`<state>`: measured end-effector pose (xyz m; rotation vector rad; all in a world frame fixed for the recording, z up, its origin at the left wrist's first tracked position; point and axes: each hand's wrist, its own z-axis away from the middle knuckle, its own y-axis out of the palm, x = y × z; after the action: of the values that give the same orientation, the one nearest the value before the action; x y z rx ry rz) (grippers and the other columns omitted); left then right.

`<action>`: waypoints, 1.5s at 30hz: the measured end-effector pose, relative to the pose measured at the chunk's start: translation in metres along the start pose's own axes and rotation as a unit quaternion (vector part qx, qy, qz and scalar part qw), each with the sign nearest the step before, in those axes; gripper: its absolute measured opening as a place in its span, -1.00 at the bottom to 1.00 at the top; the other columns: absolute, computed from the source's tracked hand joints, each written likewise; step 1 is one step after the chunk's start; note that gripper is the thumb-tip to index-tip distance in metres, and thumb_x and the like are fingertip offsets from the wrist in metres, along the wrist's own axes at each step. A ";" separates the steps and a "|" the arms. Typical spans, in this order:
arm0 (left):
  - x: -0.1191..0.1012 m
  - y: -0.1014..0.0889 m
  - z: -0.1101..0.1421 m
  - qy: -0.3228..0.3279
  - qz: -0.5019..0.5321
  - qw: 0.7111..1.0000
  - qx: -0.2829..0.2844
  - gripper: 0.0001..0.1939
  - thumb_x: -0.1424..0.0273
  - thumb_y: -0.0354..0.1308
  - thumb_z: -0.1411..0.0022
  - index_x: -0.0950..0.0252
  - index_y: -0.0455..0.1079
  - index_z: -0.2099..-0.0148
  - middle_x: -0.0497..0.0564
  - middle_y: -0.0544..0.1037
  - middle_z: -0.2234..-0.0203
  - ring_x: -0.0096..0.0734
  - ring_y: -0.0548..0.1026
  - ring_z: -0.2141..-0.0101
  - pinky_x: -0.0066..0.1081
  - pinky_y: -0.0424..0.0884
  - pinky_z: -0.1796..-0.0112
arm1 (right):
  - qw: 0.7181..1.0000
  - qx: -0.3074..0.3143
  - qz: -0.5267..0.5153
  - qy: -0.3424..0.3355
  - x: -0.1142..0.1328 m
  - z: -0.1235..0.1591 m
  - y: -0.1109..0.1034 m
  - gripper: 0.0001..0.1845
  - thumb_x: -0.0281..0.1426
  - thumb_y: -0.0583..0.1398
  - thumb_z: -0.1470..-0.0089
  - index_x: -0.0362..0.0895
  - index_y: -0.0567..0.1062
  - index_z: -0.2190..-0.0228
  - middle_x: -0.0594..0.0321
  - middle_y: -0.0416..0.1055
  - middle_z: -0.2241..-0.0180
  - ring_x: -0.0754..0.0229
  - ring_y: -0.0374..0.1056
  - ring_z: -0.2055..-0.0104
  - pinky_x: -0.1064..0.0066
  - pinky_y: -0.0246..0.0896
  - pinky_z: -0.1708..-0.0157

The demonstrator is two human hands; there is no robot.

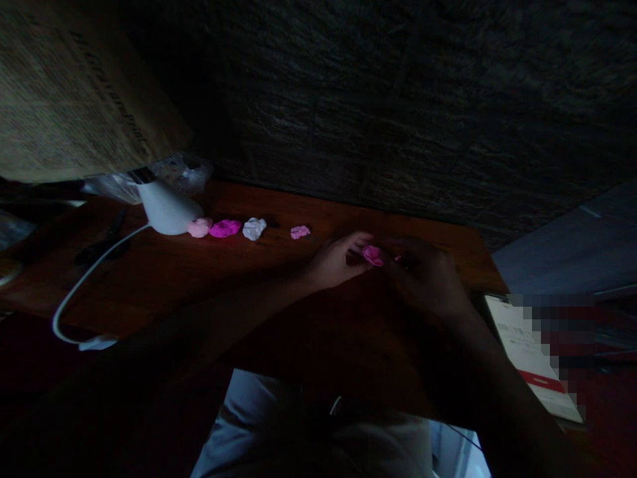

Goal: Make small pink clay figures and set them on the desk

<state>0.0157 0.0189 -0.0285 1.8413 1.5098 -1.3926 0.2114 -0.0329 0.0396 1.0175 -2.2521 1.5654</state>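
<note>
Between the thumb and fingers of my left hand (336, 262) is a pink piece of modelling clay (373, 255), shaped with petal-like folds. Close against it on the right is my right hand (430, 272), its fingers bent together in deep shadow. A small bit of pink clay (398, 258) shows at the right fingertips. To the left on the wooden table (229, 272) lie a small bumpy pink clay piece (300, 232), a white clay lump (254, 229), a magenta clay lump (225, 228) and a light pink clay lump (200, 227).
A white lamp base (169, 209) with a newsprint-patterned shade (74, 93) stands at the left, its white cord (74, 302) looping over the table edge. Behind it is clear plastic wrapping (184, 172). A dark brick-patterned wall (348, 119) rises behind; a pale printed board (527, 358) lies right.
</note>
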 end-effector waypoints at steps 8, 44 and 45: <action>0.002 0.000 -0.001 0.000 0.040 0.999 0.019 -0.47 0.48 0.40 -0.15 0.31 0.34 -0.14 0.18 0.61 0.07 -0.35 0.64 0.16 -0.35 0.56 0.11 | 0.997 0.065 0.029 -0.002 0.000 -0.001 0.005 -0.62 -0.35 0.27 -0.17 -0.08 0.61 -0.02 0.07 0.67 0.17 0.05 0.58 0.32 0.31 0.41 0.34; 0.016 0.008 -0.031 -0.074 -0.033 0.996 0.034 -0.57 0.49 0.38 -0.16 0.35 0.40 -0.07 0.18 0.68 0.13 -0.40 0.61 0.26 -0.36 0.49 0.18 | 0.979 -0.128 0.032 0.154 -0.041 -0.009 -0.032 -0.62 -0.17 0.17 -0.13 -0.18 0.66 0.23 -0.03 0.66 0.30 -0.05 0.58 0.37 0.26 0.37 0.41; 0.015 0.008 -0.033 -0.079 -0.045 0.995 0.034 -0.56 0.48 0.39 -0.16 0.36 0.41 -0.07 0.18 0.68 0.14 -0.40 0.60 0.28 -0.36 0.48 0.19 | 0.978 -0.138 0.029 0.153 -0.043 -0.010 -0.031 -0.63 -0.19 0.18 -0.12 -0.18 0.66 0.25 -0.04 0.66 0.28 -0.05 0.59 0.35 0.26 0.38 0.38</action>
<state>0.0364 0.0497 -0.0295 1.6757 1.4984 -1.6087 0.2607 -0.0123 0.0435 0.5965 -2.2154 1.2793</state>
